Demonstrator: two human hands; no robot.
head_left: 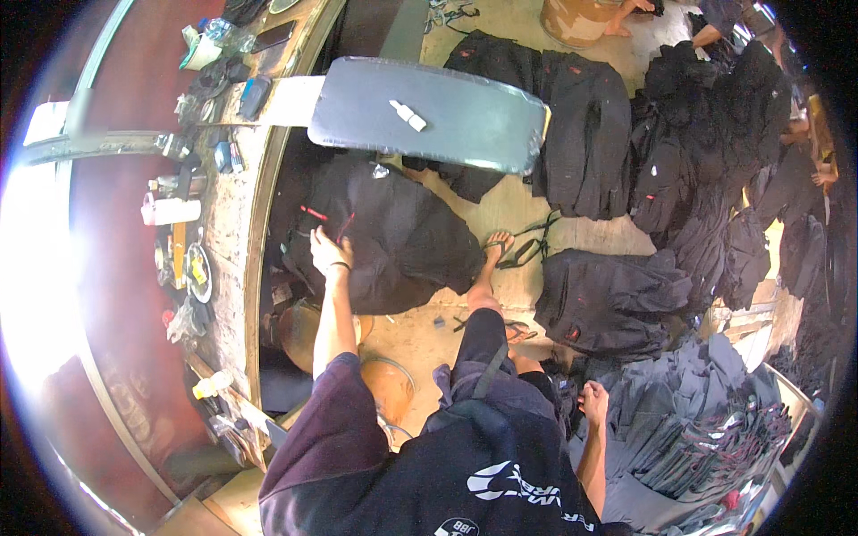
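My left hand (331, 254) reaches down onto a pile of black cloth (411, 237), its fingers apart and touching the fabric. Close to the fingertips lie a thin red item (348, 223) and a second small red piece (315, 213); their kind is too small to tell. A dark band circles my left wrist. My right hand (593, 404) is by my right side, fingers curled in, and whatever they may hold is hidden. Beside it rises a large heap of grey garments (679, 420).
A padded dark board (429, 112) carries a small white bottle (408, 115). Black trousers (585, 134) and folded black clothes (612, 299) cover the floor. A cluttered wooden bench (234, 205) runs along the left. Other people's hands (824, 178) show at the far right.
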